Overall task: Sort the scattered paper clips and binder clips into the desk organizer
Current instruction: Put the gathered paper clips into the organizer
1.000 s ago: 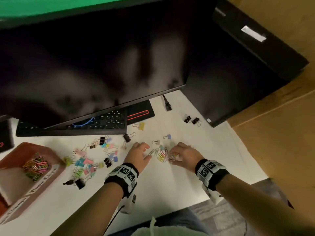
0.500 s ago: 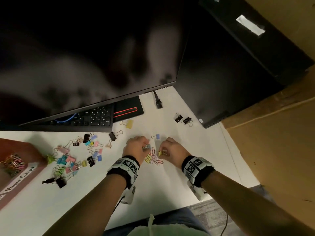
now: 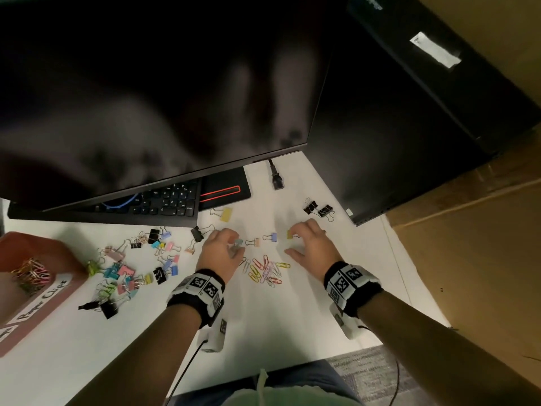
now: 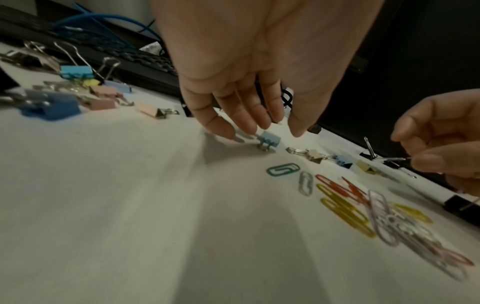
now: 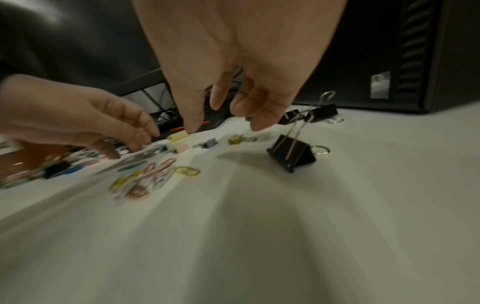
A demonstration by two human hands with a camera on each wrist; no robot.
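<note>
Both hands hover over a white desk [image 3: 292,312]. My left hand [image 3: 234,244] hangs open, its fingertips [image 4: 255,129] just at a light-blue binder clip [image 4: 270,139], thumb apart from it. My right hand [image 3: 292,241] is open and holds nothing; its fingers [image 5: 259,121] hang above a small yellow binder clip [image 3: 289,234] and a black binder clip [image 5: 291,158]. Peach [image 3: 255,242] and blue [image 3: 272,237] binder clips lie between the hands. A pile of coloured paper clips [image 3: 266,271] lies just nearer me. The red-brown organizer [image 3: 58,253] at far left holds paper clips [image 3: 30,273].
Several coloured binder clips [image 3: 131,268] are scattered left of my left hand. Two black binder clips [image 3: 317,208] and a yellow one [image 3: 225,213] lie further back. A keyboard [image 3: 164,203], a monitor [image 3: 146,98] and a black computer case [image 3: 395,142] bound the far side.
Both hands left the paper clip pile, where they were close together, and moved apart and away from me to the row of small binder clips, fingers now open.
</note>
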